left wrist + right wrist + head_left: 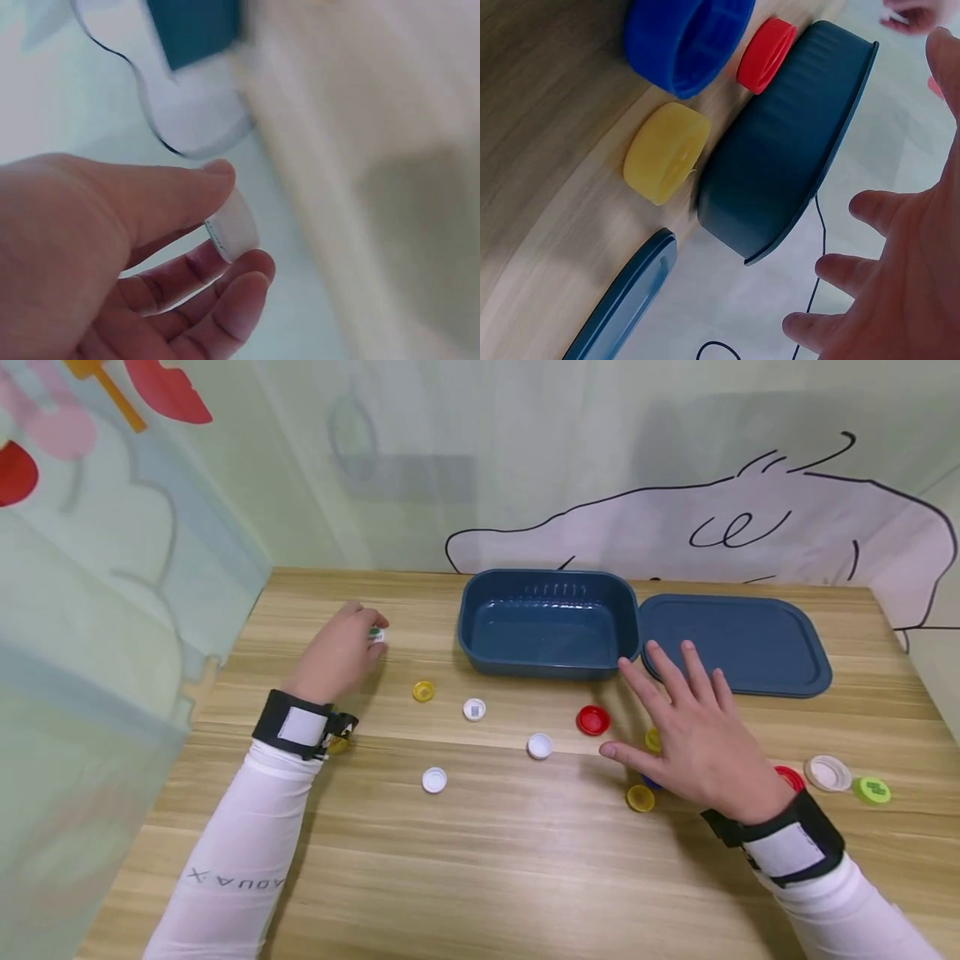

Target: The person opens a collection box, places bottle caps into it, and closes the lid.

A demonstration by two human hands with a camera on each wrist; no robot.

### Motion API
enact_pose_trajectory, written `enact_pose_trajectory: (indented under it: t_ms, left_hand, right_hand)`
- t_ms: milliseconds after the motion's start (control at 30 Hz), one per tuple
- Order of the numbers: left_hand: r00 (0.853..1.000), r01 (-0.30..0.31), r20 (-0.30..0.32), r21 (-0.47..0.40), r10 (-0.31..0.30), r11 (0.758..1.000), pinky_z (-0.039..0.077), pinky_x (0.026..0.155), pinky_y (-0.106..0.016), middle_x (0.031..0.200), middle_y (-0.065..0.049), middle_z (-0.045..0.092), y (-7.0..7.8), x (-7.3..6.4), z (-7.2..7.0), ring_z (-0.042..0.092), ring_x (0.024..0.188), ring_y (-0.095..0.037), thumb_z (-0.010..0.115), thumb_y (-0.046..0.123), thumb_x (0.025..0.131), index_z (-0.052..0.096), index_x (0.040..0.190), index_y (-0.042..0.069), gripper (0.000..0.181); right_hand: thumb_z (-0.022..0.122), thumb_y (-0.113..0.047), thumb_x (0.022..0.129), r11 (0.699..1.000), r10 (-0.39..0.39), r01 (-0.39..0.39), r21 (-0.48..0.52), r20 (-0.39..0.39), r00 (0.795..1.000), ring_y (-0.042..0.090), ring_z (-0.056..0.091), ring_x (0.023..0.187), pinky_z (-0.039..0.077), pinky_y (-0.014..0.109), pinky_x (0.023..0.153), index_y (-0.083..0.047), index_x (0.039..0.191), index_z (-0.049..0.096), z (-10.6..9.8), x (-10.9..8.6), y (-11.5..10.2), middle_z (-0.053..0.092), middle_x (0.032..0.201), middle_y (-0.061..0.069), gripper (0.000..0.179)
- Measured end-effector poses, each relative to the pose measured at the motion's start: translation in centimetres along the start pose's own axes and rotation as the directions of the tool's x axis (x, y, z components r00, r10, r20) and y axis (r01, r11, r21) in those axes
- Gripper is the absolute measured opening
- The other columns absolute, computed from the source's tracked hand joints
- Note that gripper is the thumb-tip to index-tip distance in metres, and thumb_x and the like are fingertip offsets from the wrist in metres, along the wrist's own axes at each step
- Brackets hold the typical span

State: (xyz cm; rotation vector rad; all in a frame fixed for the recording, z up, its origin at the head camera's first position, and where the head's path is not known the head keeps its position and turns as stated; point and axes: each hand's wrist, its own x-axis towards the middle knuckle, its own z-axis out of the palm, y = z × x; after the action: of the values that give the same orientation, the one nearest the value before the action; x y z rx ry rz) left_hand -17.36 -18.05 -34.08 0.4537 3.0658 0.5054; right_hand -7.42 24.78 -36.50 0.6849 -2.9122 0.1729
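Observation:
My left hand (337,652) pinches a white bottle cap (377,635) with green print between thumb and fingers, left of the blue container. In the left wrist view the cap (238,231) is held on edge, raised off the table. My right hand (697,747) is spread with straight fingers over several caps and holds nothing. Under and beside it lie a yellow cap (667,154), a blue cap (690,45) and a red cap (593,720). The blue container (547,671) stands between the hands at the back, with nothing inside.
A dark blue lid (750,647) lies flat right of the container. More caps are scattered in front: white (434,780), white (539,746), white (474,709) and yellow (423,691). At the right are a large white cap (828,773) and a green cap (873,790). Printed curtains border the table.

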Motion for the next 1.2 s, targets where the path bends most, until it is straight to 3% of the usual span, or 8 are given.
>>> enact_pose_trajectory:
  t_ms: [167, 333, 533, 800, 1033, 1200]
  left_hand:
    - [0.992, -0.127, -0.026, -0.022, 0.127, 0.992, 0.045, 0.085, -0.039, 0.107, -0.012, 0.051, 4.8, 2.0, -0.9, 0.050, 0.094, -0.023, 0.063, 0.014, 0.087, 0.057, 0.113, 0.002, 0.029]
    - [0.966, -0.255, -0.031, -0.003, 0.255, 0.967, 0.045, 0.082, -0.029, 0.102, -0.006, 0.049, 9.4, 3.8, 0.0, 0.047, 0.090, -0.015, 0.062, 0.017, 0.089, 0.057, 0.113, 0.005, 0.028]
    - [0.952, -0.307, 0.036, 0.063, 0.305, 0.950, 0.044, 0.080, -0.023, 0.104, -0.003, 0.049, 13.2, 5.9, 1.8, 0.046, 0.088, -0.011, 0.059, 0.020, 0.091, 0.057, 0.115, 0.010, 0.027]
    - [0.939, -0.335, 0.133, 0.127, 0.319, 0.934, 0.045, 0.083, -0.023, 0.105, -0.002, 0.050, 15.3, 7.4, 4.4, 0.049, 0.092, -0.012, 0.060, 0.022, 0.089, 0.059, 0.115, 0.015, 0.027]
    - [0.943, -0.323, 0.133, 0.141, 0.305, 0.936, 0.044, 0.086, -0.025, 0.109, -0.002, 0.049, 15.8, 7.8, 5.4, 0.047, 0.096, -0.014, 0.060, 0.018, 0.089, 0.057, 0.119, 0.018, 0.030]
    - [0.947, -0.317, 0.108, 0.138, 0.304, 0.938, 0.042, 0.089, -0.025, 0.113, -0.003, 0.048, 15.4, 7.7, 5.3, 0.046, 0.098, -0.015, 0.057, 0.016, 0.090, 0.054, 0.125, 0.018, 0.035]
  right_hand:
    - [0.049, -0.078, 0.072, 1.000, -0.002, 0.002, 0.000, -0.007, 1.000, 0.035, -0.007, 0.135, 0.004, 0.069, 0.100, -0.028, 0.148, 0.015, -0.3, -0.1, -0.1, 0.003, 0.154, 0.007, 0.097]
    - [0.049, -0.079, 0.072, 1.000, 0.004, -0.004, 0.000, 0.000, 1.000, 0.035, -0.008, 0.135, 0.003, 0.069, 0.100, -0.028, 0.148, 0.014, -0.6, -0.1, -0.1, 0.003, 0.154, 0.007, 0.097]
    - [0.048, -0.079, 0.071, 1.000, 0.008, -0.008, -0.001, 0.010, 1.000, 0.035, -0.009, 0.135, 0.003, 0.069, 0.099, -0.029, 0.148, 0.014, -0.7, -0.2, -0.1, 0.003, 0.154, 0.007, 0.098]
    - [0.048, -0.080, 0.071, 1.000, 0.007, -0.007, -0.006, 0.000, 1.000, 0.036, -0.008, 0.135, 0.004, 0.070, 0.099, -0.029, 0.147, 0.015, -0.7, -0.4, -0.1, 0.004, 0.154, 0.007, 0.097]
    - [0.048, -0.080, 0.071, 1.000, 0.006, -0.005, -0.007, 0.006, 1.000, 0.036, -0.008, 0.135, 0.006, 0.071, 0.098, -0.029, 0.147, 0.016, -0.9, -0.5, -0.2, 0.003, 0.154, 0.007, 0.097]
    - [0.047, -0.080, 0.071, 1.000, 0.011, -0.011, -0.009, 0.010, 1.000, 0.036, -0.008, 0.135, 0.006, 0.070, 0.098, -0.029, 0.147, 0.015, -1.0, -0.5, -0.2, 0.003, 0.154, 0.007, 0.097]
